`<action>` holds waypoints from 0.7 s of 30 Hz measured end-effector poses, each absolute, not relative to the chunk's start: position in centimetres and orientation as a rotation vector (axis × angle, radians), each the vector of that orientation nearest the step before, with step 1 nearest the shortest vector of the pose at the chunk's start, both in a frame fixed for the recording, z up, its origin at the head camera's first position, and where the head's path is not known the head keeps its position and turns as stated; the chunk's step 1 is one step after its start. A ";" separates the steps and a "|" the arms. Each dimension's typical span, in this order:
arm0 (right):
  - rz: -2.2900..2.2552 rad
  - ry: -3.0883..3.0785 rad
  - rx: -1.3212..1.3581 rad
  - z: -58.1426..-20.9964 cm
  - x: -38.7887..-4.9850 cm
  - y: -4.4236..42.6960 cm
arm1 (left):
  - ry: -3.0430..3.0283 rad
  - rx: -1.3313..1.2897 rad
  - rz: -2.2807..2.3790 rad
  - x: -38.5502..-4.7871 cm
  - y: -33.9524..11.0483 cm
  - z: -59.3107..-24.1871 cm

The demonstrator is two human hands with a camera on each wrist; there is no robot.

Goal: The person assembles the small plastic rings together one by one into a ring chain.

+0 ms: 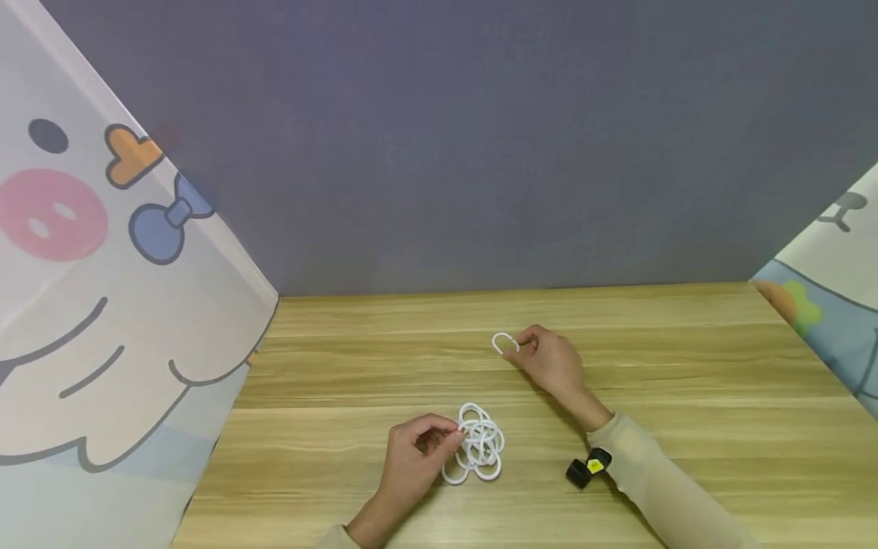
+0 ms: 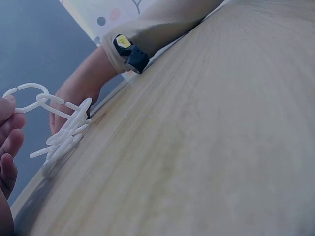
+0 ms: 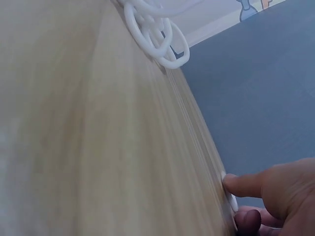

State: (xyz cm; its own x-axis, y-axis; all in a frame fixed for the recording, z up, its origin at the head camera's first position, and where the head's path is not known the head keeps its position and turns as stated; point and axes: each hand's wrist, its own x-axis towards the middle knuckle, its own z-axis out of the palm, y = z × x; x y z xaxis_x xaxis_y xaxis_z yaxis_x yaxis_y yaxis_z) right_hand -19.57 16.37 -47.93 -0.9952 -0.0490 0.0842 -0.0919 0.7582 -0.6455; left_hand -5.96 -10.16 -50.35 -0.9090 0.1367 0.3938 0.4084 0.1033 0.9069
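Several white C-shaped curtain rings lie in a tangled pile (image 1: 488,477) on the wooden table. At the pile's left side my left hand (image 1: 411,461) pinches one white ring (image 2: 33,84) between thumb and fingertips. In the left wrist view that ring is raised, and another ring hooks through it. Farther back and to the right, my right hand (image 1: 554,364) pinches a single white ring (image 1: 495,343) by its right side. The right wrist view shows this ring (image 3: 233,202) low at the tabletop, partly hidden by the thumb and fingers.
The wooden tabletop (image 1: 329,457) ends at a grey wall panel (image 1: 480,152) behind. Side panels with cartoon prints (image 1: 137,320) stand left and right. A black wrist camera (image 1: 588,467) sits on the right cuff, just right of the pile.
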 end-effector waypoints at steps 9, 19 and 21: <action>1.287 -2.884 0.173 -47.5 -19.3 17.1 | -2.176 -0.537 -1.889 -6.0 -10.2 -50.4; 1.347 -2.777 0.283 -48.2 -18.1 17.6 | -2.171 -0.521 -1.892 -5.9 -10.1 -50.4; 1.350 -2.758 0.317 -48.3 -17.8 17.7 | -2.175 -0.518 -1.892 -6.0 -10.1 -50.4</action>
State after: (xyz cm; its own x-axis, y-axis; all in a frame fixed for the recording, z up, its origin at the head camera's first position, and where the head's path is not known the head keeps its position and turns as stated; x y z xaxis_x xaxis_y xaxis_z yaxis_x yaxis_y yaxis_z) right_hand -17.84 17.69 -48.28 -0.9774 -0.1597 0.1387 -0.2075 0.5968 -0.7751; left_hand -5.96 -10.09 -50.41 -0.9156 0.1232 0.3828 0.3962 0.1130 0.9112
